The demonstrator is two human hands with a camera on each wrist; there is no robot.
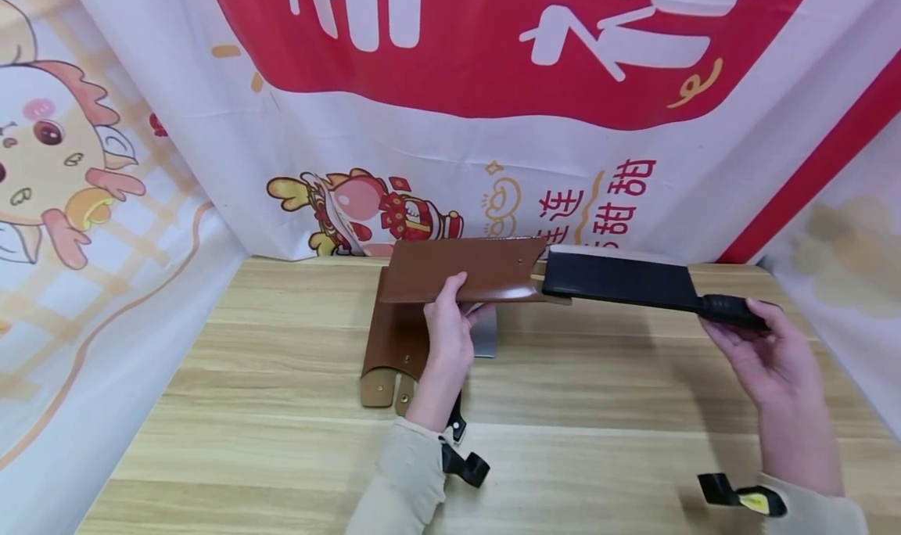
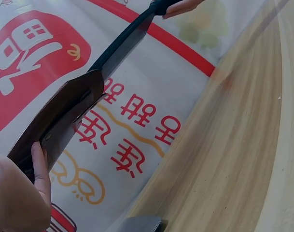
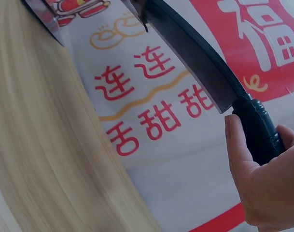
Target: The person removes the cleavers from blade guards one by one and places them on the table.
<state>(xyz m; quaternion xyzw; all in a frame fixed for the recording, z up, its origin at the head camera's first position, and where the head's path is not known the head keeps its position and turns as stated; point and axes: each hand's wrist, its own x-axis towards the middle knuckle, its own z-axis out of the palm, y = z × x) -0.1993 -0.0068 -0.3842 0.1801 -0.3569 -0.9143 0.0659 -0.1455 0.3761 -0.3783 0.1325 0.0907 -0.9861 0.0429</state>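
Note:
My left hand grips a brown leather knife sheath from below, thumb on its face, above the table. The right hand holds a cleaver by its black handle, fingers wrapped round it. The cleaver has a broad dark blade, held level and pointing left. Its front end meets the sheath's mouth, and most of the blade shows outside. In the left wrist view the blade lines up with the sheath.
A second brown sheath with snap straps lies on the wooden table, left of the left forearm. Partly hidden under that arm is another knife, its silver blade and black riveted handle showing. Printed cloth hangs behind.

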